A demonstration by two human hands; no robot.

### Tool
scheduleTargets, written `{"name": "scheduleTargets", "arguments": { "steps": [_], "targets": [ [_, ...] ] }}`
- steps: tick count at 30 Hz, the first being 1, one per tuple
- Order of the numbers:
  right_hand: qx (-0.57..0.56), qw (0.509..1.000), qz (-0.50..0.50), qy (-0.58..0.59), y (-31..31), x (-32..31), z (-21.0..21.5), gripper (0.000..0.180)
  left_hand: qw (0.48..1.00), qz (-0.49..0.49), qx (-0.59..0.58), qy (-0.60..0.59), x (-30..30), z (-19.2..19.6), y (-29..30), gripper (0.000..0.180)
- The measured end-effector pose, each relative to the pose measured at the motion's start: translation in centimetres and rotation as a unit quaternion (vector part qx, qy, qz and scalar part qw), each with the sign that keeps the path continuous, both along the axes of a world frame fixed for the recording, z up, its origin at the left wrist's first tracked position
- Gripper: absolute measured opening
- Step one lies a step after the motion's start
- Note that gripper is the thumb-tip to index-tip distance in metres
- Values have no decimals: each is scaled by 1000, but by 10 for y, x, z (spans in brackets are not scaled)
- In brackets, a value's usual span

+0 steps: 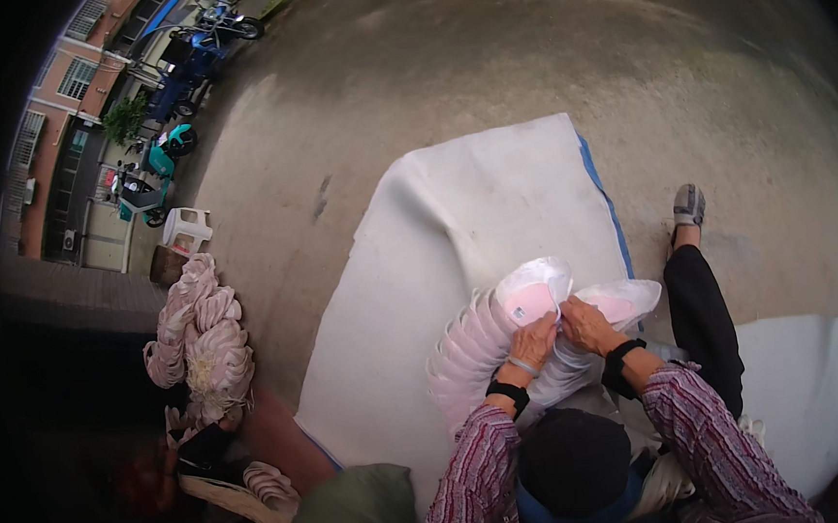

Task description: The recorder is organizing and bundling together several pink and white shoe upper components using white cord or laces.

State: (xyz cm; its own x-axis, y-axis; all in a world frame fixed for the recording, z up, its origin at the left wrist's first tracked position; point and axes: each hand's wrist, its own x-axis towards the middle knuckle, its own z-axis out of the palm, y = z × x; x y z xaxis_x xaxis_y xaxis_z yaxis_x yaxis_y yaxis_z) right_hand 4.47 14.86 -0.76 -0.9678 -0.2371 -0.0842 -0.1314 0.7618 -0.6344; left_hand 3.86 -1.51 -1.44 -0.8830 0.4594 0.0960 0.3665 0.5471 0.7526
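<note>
Low in front of me lies a row of nested white shoe uppers (469,350) with pink linings, curving up to a white shoe (529,302) with a pink insole. My left hand (534,341) is closed on that shoe's inner edge. Beside it, my right hand (589,325) pinches at the same edge, fingertips almost meeting the left ones; what they grip is too small to make out. Just past the right hand is a second pink-lined white shoe (640,297), its lower part partly hidden by that hand. More stacked uppers (561,380) show between my forearms.
A large white sheet (492,188) with a blue edge lies over the work area. At left are heaped pinkish shoe uppers (217,358), another person's arm (169,468) and a white stool (186,227). A stretched-out leg (703,324) is at right. Parked scooters (155,173) stand far left.
</note>
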Motion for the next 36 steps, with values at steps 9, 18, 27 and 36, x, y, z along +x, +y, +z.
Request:
{"name": "scheduleTargets", "arguments": {
  "steps": [9,18,27,36],
  "targets": [
    [-39,999,10,-31,8,-12,-6,16,1000,-9,-1,-1,-7,3,-5,10],
    [-85,989,-29,-120,23,-12,-6,27,1000,4,3,12,1,-11,2,15],
    [-46,990,-78,-107,14,-15,-2,17,1000,14,22,16,-5,-15,8,16],
    [-97,974,-163,-126,17,-24,21,15,999,20,29,1,-4,-16,6,16]
  ]
}}
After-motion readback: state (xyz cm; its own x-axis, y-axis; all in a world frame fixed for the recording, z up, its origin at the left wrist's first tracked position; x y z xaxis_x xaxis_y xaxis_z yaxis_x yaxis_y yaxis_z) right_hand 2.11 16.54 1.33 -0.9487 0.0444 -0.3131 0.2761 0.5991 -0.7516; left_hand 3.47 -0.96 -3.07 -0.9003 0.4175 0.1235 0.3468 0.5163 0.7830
